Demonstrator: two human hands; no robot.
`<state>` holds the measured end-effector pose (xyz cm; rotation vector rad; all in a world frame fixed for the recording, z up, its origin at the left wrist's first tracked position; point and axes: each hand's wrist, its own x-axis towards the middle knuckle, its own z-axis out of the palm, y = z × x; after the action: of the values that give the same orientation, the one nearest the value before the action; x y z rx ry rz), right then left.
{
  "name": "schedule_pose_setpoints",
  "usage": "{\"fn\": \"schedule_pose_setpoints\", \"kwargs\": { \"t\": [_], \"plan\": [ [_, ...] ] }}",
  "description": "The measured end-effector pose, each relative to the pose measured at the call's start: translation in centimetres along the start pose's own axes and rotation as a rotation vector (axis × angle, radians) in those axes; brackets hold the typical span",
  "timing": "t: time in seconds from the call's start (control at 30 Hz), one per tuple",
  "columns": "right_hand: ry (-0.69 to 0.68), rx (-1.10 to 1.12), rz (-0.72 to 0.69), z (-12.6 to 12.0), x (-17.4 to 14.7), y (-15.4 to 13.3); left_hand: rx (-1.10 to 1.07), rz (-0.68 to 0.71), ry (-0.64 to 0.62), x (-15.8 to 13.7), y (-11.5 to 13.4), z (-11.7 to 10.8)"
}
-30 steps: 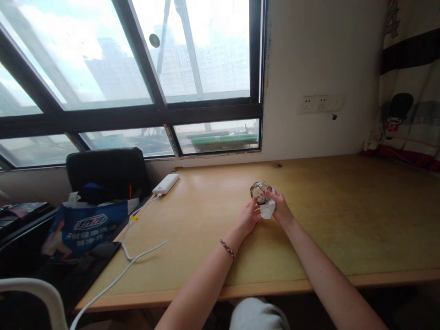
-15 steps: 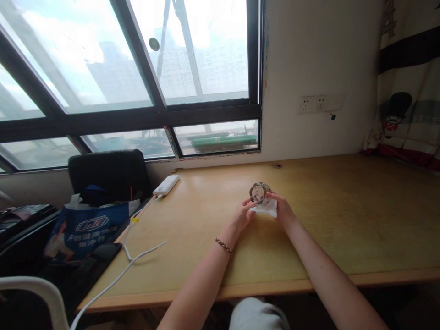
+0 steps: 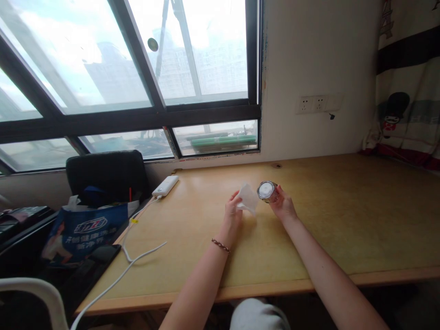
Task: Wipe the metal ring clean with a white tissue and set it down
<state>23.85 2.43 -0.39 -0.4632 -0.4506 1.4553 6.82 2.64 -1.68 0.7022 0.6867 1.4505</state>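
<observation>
Our left hand [image 3: 233, 210] pinches a white tissue [image 3: 248, 199] that spreads rightward from the grip, forearm slanting inward; just right of it, our right hand [image 3: 284, 206], also angled inward, clasps a faceted glass [image 3: 266, 189], round end towards us.

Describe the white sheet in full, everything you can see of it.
The white sheet is thin, soft-looking and plain, like tissue paper, somewhat creased. The left hand grips it by one side, and the rest spreads out past the fingers, with one corner pointing down. It is held above the wooden tabletop, beside the clear cup-like object, seemingly just apart from it.
</observation>
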Motion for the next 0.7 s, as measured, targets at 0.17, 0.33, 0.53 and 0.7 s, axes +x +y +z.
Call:
{"fn": "schedule_pose_setpoints", "kwargs": {
  "t": [0.17,0.33,0.53,0.7],
  "plan": [
    [-0.036,-0.04,0.064,1.0,-0.7,0.6,0.095,0.122,-0.065,-1.0,-0.3,1.4],
    [-0.066,-0.116,0.052,1.1,-1.0,1.0,0.447,0.354,-0.3,-4.0,-1.0,4.1],
    [-0.108,-0.232,-0.031,0.6,-1.0,1.2,0.594,0.445,-0.464,-5.7,-0.4,5.2],
    [-0.115,-0.202,0.064,1.6,-1.8,2.5,0.63,0.502,-0.403,-5.4,0.2,5.2]
  ]
}}
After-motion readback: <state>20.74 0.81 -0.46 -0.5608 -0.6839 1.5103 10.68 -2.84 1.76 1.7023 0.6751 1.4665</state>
